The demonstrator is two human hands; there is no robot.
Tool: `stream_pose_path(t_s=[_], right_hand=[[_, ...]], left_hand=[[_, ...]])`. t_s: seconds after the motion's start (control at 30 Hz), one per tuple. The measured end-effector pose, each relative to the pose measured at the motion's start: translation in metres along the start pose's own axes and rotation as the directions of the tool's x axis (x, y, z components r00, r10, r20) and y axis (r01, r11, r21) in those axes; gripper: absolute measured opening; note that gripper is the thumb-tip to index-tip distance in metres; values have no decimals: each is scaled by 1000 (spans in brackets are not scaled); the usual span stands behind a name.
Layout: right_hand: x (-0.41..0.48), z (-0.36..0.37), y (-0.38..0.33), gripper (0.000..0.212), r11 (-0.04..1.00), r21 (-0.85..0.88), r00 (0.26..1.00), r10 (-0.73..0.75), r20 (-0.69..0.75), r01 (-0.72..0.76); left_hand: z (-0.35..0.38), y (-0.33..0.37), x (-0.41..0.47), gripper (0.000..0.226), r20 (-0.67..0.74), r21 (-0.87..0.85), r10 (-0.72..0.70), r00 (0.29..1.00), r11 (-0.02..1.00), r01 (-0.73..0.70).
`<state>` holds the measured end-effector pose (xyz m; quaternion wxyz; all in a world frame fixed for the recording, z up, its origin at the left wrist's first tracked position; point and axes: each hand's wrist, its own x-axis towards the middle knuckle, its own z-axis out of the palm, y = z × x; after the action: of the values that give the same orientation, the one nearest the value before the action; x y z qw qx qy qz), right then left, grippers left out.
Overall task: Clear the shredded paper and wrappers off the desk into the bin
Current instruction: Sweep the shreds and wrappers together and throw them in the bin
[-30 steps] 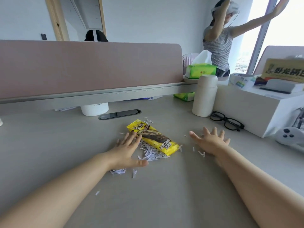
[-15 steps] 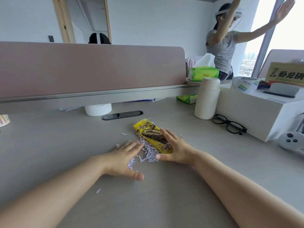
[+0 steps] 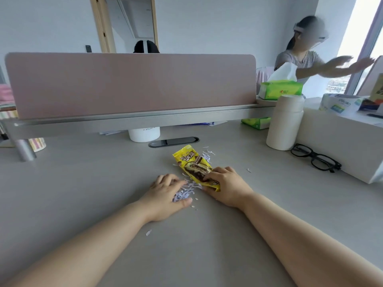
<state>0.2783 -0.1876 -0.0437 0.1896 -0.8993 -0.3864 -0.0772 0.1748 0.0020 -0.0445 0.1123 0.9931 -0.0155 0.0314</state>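
Note:
A yellow snack wrapper (image 3: 191,162) lies on the grey desk (image 3: 83,193) in the middle. My right hand (image 3: 226,186) is closed on the wrapper's near end. A heap of white shredded paper (image 3: 184,192) sits between my hands, and my left hand (image 3: 165,192) is cupped around it with curled fingers. Loose shreds lie behind the wrapper (image 3: 208,154), to the right (image 3: 248,170) and close to me (image 3: 148,232). No bin is in view.
A white bottle (image 3: 285,123) and black glasses (image 3: 315,159) stand at the right beside a white box (image 3: 342,141). A pink divider (image 3: 132,83) runs across the back, with a white cup (image 3: 144,134) and a cable slot (image 3: 173,141) below it. Another person (image 3: 306,59) moves at the far right.
Both hands have swept inward, bunching the shreds together. My right hand slid left onto the wrapper and closed on it. My left hand curled around the paper heap.

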Motion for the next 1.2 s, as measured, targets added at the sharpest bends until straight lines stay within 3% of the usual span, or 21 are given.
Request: stream_pose_path(t_s=[0.13,0.23,0.3,0.47,0.67,0.9,1.2], right_hand=[[-1,-2,-3,30,999,9,999,-40,-22,40],[0,-2,-7,24,998,0,998,-56,-9,56],[0,-1,-9,22,999,3,999,-44,0,44],[-1,-5,-11,21,999,-37,999,6,38,-5],[1,-14,-19,15,997,81,991,21,-132,-10],[7,-26,-61,12,950,288,925,0,-381,118],[32,-32,-162,6,846,467,920,-66,-386,257]], left_hand=[[2,0,1,76,-104,-64,-21,994,998,14],[1,3,-1,32,-117,-83,-19,993,997,9],[0,6,-4,22,-169,-53,11,986,998,-20],[0,7,-7,46,-205,14,24,979,1000,-21],[-9,6,-11,50,-281,-59,-49,958,998,34],[-48,-12,-39,42,-495,-101,-84,865,994,39],[-103,-39,-117,44,-659,-6,-73,748,996,91]])
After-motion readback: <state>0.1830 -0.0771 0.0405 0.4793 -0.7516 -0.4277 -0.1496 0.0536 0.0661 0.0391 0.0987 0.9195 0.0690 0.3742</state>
